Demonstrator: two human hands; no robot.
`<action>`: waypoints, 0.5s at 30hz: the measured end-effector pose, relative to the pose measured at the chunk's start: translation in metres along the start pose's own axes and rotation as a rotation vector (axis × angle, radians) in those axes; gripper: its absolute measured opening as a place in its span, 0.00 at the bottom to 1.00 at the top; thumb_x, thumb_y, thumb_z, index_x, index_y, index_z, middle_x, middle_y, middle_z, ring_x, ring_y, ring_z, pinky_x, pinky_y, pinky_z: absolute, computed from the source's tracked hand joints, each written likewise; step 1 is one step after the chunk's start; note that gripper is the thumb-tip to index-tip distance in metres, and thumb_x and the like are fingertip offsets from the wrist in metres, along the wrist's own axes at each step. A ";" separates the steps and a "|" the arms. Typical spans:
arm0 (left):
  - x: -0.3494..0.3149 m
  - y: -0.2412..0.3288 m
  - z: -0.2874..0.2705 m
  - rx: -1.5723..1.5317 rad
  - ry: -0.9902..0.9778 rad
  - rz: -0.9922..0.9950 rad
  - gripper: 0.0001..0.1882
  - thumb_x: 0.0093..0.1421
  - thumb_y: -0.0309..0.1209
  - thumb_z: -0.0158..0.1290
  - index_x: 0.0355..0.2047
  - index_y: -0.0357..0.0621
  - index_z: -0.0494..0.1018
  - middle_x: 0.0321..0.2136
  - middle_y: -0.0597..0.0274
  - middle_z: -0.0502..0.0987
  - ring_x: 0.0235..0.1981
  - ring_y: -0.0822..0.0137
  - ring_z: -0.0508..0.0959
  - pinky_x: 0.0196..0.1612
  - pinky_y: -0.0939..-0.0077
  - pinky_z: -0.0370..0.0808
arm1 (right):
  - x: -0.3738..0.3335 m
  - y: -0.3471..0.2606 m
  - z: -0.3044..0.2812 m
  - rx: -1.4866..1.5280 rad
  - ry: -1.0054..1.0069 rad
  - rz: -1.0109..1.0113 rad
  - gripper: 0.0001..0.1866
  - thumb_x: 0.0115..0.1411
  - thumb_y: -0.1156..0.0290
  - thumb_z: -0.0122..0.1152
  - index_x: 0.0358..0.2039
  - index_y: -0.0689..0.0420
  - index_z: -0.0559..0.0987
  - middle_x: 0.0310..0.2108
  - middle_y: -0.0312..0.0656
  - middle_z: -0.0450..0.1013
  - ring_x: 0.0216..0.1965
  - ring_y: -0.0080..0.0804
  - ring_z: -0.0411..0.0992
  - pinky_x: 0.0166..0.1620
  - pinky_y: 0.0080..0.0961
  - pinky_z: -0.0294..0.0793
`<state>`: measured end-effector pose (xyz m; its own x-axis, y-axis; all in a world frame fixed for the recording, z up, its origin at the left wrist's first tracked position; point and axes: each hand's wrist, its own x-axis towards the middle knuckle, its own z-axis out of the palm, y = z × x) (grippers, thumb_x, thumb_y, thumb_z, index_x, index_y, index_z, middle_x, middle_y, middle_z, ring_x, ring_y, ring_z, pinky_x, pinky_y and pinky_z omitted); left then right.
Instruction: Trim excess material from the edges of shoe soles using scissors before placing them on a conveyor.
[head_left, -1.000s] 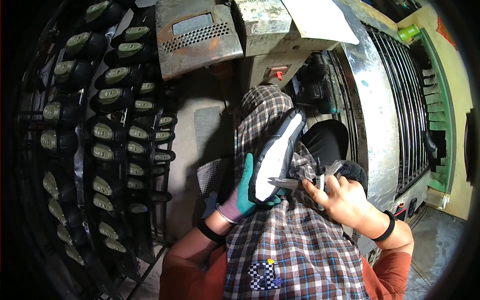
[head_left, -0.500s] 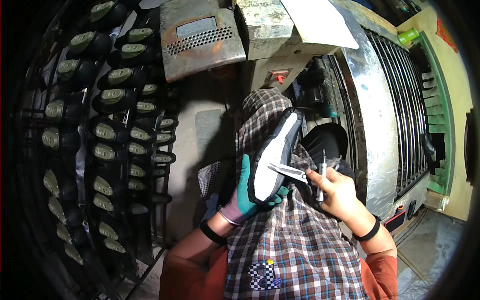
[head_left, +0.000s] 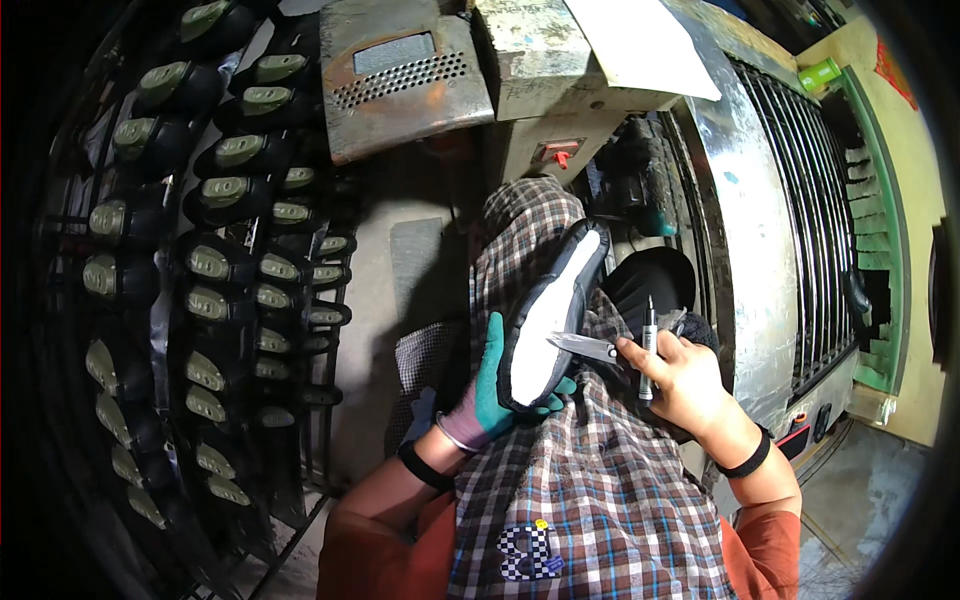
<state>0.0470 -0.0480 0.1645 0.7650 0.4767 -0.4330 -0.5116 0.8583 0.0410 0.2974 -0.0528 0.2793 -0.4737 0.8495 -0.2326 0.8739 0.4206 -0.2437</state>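
A black shoe upper with a long white underside lies sole-up over my lap, its toe pointing away and slightly right. My left hand, in a green and purple glove, is wrapped round its near end from below and left. Bare, my right hand grips a flat silver bladed tool, whose exact kind I cannot make out. The tool's tip is at the white underside. A silver and black pen-like stick also stands upright between the right hand's fingers.
Racks of black shoes with olive soles fill the left side. Ahead stand a perforated metal cover and a machine with a red switch. On the right is a metal-framed unit with parallel bars. A checked apron covers my lap.
My right hand has shifted slightly to the right, and the bladed tool's tip has moved right on the white underside. The left hand and the shoe upper look almost still.
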 end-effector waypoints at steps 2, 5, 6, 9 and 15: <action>0.000 -0.002 0.001 -0.021 -0.013 -0.011 0.54 0.53 0.76 0.27 0.55 0.35 0.64 0.32 0.41 0.78 0.23 0.57 0.81 0.27 0.71 0.81 | 0.000 0.001 -0.004 -0.104 -0.022 -0.072 0.43 0.33 0.73 0.68 0.56 0.42 0.70 0.29 0.41 0.66 0.25 0.39 0.71 0.27 0.32 0.74; 0.000 -0.001 0.001 0.024 0.014 -0.010 0.54 0.53 0.76 0.26 0.55 0.35 0.64 0.32 0.41 0.79 0.23 0.57 0.81 0.26 0.71 0.81 | 0.003 0.005 -0.005 -0.162 -0.022 -0.118 0.44 0.33 0.73 0.68 0.57 0.40 0.69 0.29 0.40 0.65 0.25 0.38 0.70 0.27 0.32 0.74; 0.000 -0.001 0.002 0.086 0.048 -0.008 0.54 0.53 0.76 0.26 0.54 0.35 0.65 0.32 0.42 0.79 0.22 0.57 0.81 0.26 0.71 0.82 | 0.005 0.006 -0.005 -0.176 -0.006 -0.140 0.45 0.33 0.73 0.67 0.58 0.40 0.69 0.28 0.40 0.65 0.25 0.37 0.70 0.27 0.32 0.74; -0.002 -0.004 0.004 0.123 0.072 -0.006 0.53 0.53 0.75 0.26 0.53 0.36 0.66 0.31 0.44 0.79 0.22 0.59 0.81 0.26 0.73 0.81 | 0.011 0.004 0.011 0.350 -0.110 0.018 0.34 0.43 0.73 0.69 0.55 0.48 0.72 0.34 0.44 0.72 0.32 0.39 0.75 0.34 0.28 0.75; -0.001 -0.003 0.006 0.072 0.020 0.016 0.53 0.54 0.75 0.26 0.54 0.36 0.65 0.32 0.44 0.79 0.22 0.59 0.81 0.25 0.74 0.81 | 0.010 -0.003 0.031 0.574 0.152 -0.003 0.27 0.47 0.69 0.71 0.49 0.57 0.74 0.32 0.48 0.75 0.33 0.44 0.76 0.38 0.31 0.75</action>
<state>0.0504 -0.0499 0.1705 0.7490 0.4868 -0.4494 -0.4934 0.8625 0.1120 0.2869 -0.0552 0.2480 -0.4179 0.9025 -0.1039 0.6539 0.2194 -0.7241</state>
